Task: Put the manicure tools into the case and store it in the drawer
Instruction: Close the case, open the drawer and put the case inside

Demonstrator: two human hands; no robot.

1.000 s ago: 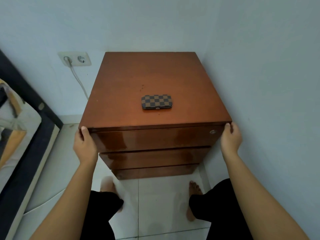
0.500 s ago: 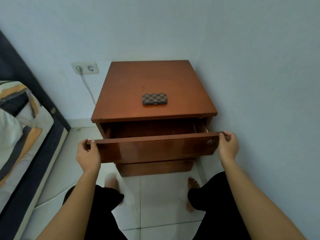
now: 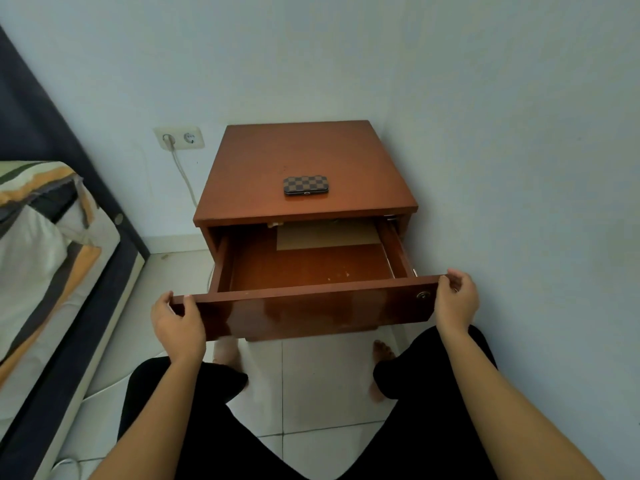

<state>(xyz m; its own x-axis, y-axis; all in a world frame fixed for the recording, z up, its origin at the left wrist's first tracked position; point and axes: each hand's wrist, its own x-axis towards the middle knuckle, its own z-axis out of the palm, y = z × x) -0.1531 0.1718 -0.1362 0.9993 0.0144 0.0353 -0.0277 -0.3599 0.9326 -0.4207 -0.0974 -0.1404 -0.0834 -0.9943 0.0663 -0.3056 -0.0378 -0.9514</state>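
Observation:
A closed brown checkered manicure case (image 3: 306,185) lies flat on top of the wooden nightstand (image 3: 353,161), near its front edge. The top drawer (image 3: 311,310) is pulled far out, and its brown floor shows a sheet of cardboard (image 3: 329,235) at the back. My left hand (image 3: 178,325) grips the left end of the drawer front. My right hand (image 3: 455,299) grips its right end, beside a small round lock (image 3: 422,295). No loose manicure tools are visible.
A bed with a striped cover (image 3: 45,258) and dark frame stands at the left. A wall socket (image 3: 179,137) with a white cable sits left of the nightstand. The wall runs close on the right. My legs and bare feet are on the tiled floor (image 3: 311,386) below the drawer.
The drawer went from closed to pulled far out toward me, both hands staying on its front ends. The view has backed away from the nightstand.

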